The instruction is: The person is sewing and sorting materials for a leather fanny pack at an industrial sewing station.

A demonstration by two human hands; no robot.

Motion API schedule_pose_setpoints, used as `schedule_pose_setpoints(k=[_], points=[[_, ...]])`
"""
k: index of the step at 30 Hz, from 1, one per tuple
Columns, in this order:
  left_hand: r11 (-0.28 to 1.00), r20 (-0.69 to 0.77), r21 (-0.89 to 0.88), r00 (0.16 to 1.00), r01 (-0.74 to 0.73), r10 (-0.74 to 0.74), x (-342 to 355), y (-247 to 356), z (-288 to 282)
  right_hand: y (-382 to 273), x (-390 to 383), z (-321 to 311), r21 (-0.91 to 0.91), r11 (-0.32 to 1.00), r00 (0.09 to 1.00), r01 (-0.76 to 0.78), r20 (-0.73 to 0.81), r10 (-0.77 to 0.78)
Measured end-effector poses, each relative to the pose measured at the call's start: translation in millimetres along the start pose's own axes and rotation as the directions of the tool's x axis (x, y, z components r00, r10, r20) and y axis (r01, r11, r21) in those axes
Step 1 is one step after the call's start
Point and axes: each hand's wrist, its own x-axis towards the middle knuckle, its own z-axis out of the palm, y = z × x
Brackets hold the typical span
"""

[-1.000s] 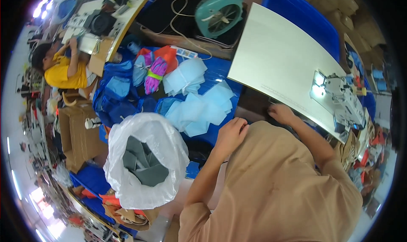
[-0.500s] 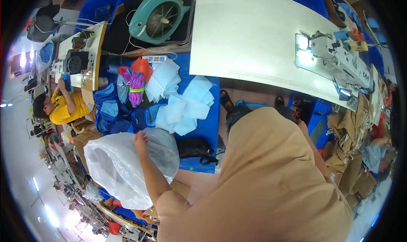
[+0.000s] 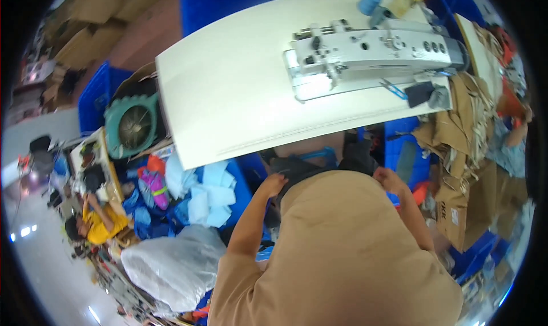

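Note:
My left hand [image 3: 276, 183] is closed on my dark trousers [image 3: 297, 169] at the left hip. My right hand [image 3: 389, 180] has its fingers curled on the trousers at the right hip. Both hands are below the front edge of a white table [image 3: 222, 86], which carries an industrial sewing machine [image 3: 377, 52], thread cones [image 3: 369, 2], blue-handled snips [image 3: 393, 90] and dark cloth pieces [image 3: 419, 95]. To the left lie light blue sheets [image 3: 212, 200], a purple bundle [image 3: 154, 186] and a large white plastic bag [image 3: 171, 266], its top folded over.
A teal fan [image 3: 130, 126] stands left of the table. A co-worker in yellow [image 3: 103, 223] works at a bench at the far left. Brown cloth [image 3: 462, 120] hangs over a cardboard box [image 3: 468, 212] at the right, and another person [image 3: 508, 138] is beyond.
The view has swung right toward the sewing machine. My left hand has left the white bag, now folded over, for my trousers. My right hand has come to the right hip.

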Motion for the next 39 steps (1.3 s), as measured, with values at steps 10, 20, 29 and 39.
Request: schedule_pose_setpoints(k=[10, 20, 29, 39], points=[[0.767, 0.643, -0.497, 0.765, 0.406, 0.012, -138, -31, 57, -17, 127, 133, -0.381, 0.923, 0.850, 0.051, 0.502, 0.160], [0.923, -0.740, 0.336, 0.555, -0.186, 0.380, -33, -26, -126, 39, 288, 322, -0.703, 0.233, 0.646, 0.672, 0.711, 0.278], [0.921, -0.856, 0.374, 0.424, 0.112, 0.296, 0, -28, -135, 76, 359, 276, -0.721, 0.156, 0.720, 0.675, 0.690, 0.077], [0.994, -0.995, 0.104, -0.014, -0.021, 0.104, 30, -49, -122, -70, 263, 164, -0.241, 0.784, 0.784, 0.573, 0.440, -0.438]])
